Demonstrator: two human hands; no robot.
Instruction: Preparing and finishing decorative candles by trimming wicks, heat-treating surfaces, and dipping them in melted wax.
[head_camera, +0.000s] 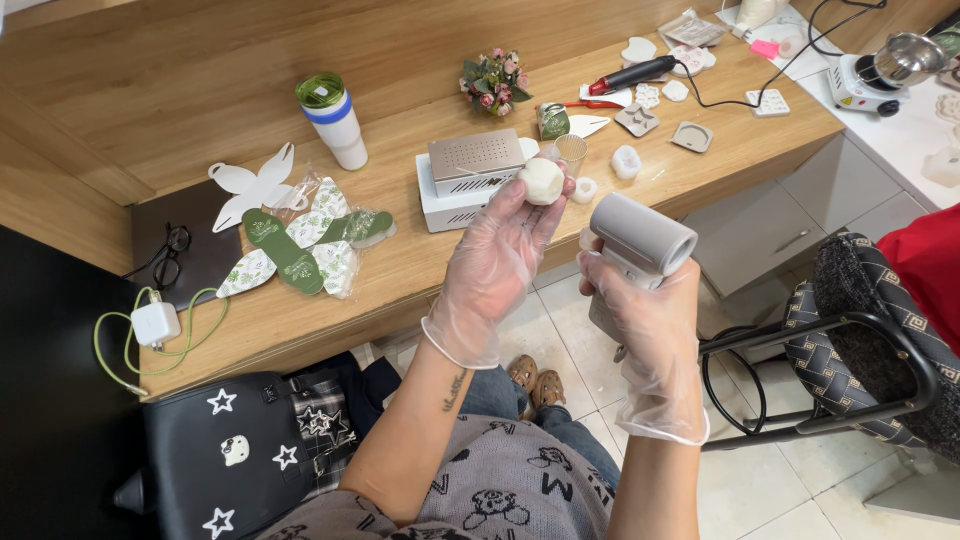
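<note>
Clear thin gloves cover both hands. The left hand (497, 262) is raised above the edge of the wooden desk (420, 260), its fingertips pinched around a small white round piece (542, 181), held up in the air in front of the white box. The right hand (648, 325) is wrapped tight around the handle of a grey handheld blower (640, 240), whose round barrel lies sideways just right of the white piece, near it but not touching.

As for containers, a white tumbler (340, 120) with a blue band stands on the desk with a coil of green ribbon (319, 89) resting on its top. A small clear cup (571, 152) stands behind the white piece; what it holds cannot be made out. A clear plastic bag (330, 240) holds green and white leaf-shaped cutouts, some spilling out onto the desk. A small metal pot (905, 58) sits on a white hotplate (858, 85) at the far right; its inside is hidden.

The white box (460, 195) with a perforated silver lid is partly covered by the left hand. The blower's lower handle is hidden inside the right hand.

Around them lie a white butterfly-shaped cutout (255, 182), a little bouquet of pink flowers (494, 82), a black and red heating tool (630, 75) with its cord, several small white moulds (690, 135), eyeglasses (172, 252), a white charger (155, 323) with a green cable, and a black bag (225, 450) with white stars. A black chair (860, 340) stands at the right.
</note>
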